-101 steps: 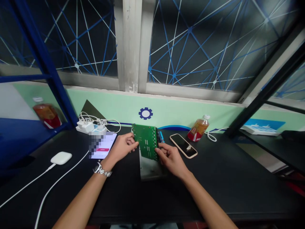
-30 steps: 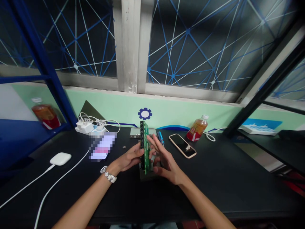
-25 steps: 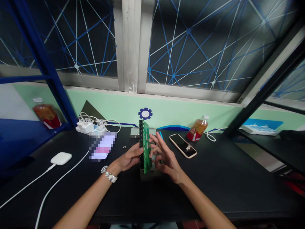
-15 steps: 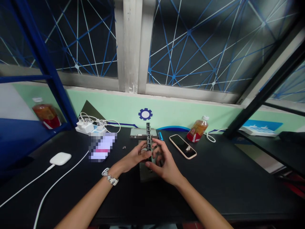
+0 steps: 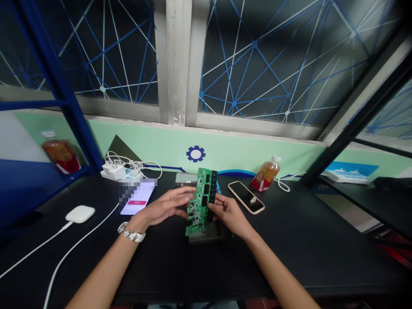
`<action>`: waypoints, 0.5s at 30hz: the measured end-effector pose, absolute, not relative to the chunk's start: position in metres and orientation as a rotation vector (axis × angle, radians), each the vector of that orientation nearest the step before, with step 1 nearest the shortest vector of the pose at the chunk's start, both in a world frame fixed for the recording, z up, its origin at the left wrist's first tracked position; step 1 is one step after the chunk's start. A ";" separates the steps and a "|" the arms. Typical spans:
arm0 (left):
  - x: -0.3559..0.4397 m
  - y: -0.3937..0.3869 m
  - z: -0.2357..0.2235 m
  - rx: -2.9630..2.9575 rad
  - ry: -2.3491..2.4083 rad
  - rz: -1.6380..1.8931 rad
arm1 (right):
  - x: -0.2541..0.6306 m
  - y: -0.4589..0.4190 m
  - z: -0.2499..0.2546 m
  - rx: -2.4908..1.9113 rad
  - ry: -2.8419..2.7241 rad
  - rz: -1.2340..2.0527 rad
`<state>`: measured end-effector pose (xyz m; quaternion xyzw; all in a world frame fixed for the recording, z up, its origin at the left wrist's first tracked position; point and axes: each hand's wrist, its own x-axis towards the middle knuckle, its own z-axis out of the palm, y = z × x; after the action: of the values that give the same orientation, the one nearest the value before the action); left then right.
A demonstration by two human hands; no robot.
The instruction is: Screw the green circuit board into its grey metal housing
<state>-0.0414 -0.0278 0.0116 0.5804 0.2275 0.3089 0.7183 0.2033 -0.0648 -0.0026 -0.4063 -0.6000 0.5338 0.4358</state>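
Note:
A green circuit board point(image 5: 200, 201) with a row of black ports along its right edge is held tilted in the air, its component side facing me. My left hand point(image 5: 165, 205) grips its left edge, and my right hand point(image 5: 229, 213) holds the port edge. Under the board lies a dark metal case base point(image 5: 206, 238). A grey metal cover point(image 5: 186, 178) rests farther back on the black desk point(image 5: 154, 266). A blue-handled screwdriver point(image 5: 218, 187) is mostly hidden behind the board.
A smartphone point(image 5: 246, 197) lies right of my right hand, with a juice bottle point(image 5: 265, 175) behind it. To the left are a blurred tablet point(image 5: 137, 199), a white charger block point(image 5: 112, 171) with cables, and a white earbud case point(image 5: 80, 214). A wall and window stand behind the desk.
The board has turned from edge-on to face-on toward me, and it now shows its components. My hands have moved apart to its two side edges.

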 end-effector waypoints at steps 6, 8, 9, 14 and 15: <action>-0.019 -0.039 0.014 1.291 0.351 0.648 | 0.182 -0.073 -0.001 -0.850 -1.442 1.497; -0.014 -0.041 0.013 1.296 0.331 0.636 | 0.180 -0.075 0.000 -0.847 -1.470 1.461; -0.013 -0.042 0.012 1.298 0.323 0.633 | 0.179 -0.076 0.001 -0.860 -1.485 1.435; -0.011 -0.044 0.015 1.295 0.334 0.653 | 0.183 -0.074 0.002 -0.897 -1.524 1.370; -0.013 -0.043 0.016 1.289 0.354 0.677 | 0.184 -0.072 0.001 -0.913 -1.518 1.366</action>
<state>-0.0125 -0.0432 0.0158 0.5859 0.1610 0.3079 0.7321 0.1844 -0.0723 0.0008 -0.3672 -0.6104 0.5493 0.4369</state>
